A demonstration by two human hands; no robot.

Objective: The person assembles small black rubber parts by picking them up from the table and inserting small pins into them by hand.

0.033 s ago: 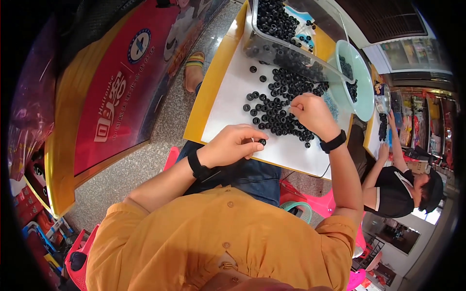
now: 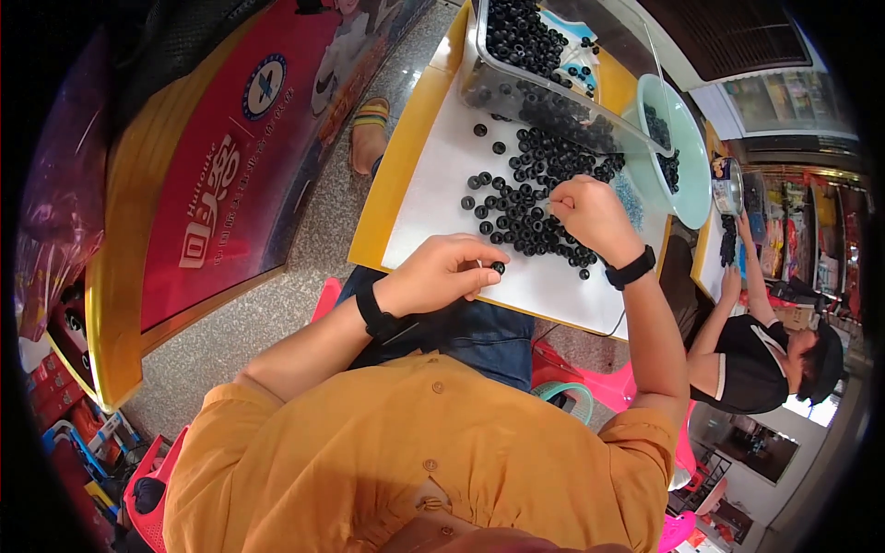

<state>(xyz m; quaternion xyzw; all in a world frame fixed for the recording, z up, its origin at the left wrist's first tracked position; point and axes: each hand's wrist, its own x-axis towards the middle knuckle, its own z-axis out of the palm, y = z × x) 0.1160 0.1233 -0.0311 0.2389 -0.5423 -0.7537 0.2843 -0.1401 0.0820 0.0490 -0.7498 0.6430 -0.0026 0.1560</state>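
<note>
Left hand [image 2: 442, 275] pinches one black ring [image 2: 498, 267] near the table's front edge [image 2: 553, 313], bare white surface around it. Right hand [image 2: 590, 214] picks with pinched fingertips at the ring pile [image 2: 525, 198], clear tub [image 2: 544, 92] just beyond

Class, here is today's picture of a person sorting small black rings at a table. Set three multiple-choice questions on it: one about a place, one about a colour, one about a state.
1. Where do most loose black rings lie?
A. on the white sheet
B. on the floor
C. on the person's lap

2. What colour is the bowl?
A. red
B. pale green
C. black

3. What is the left hand doing?
A. lying flat and empty
B. pinching one black ring
C. gripping the bowl

Answers:
1 A, the rings are scattered on the white sheet by the right hand.
2 B, its rim is pale green.
3 B, a single ring sits at its fingertips.
</note>
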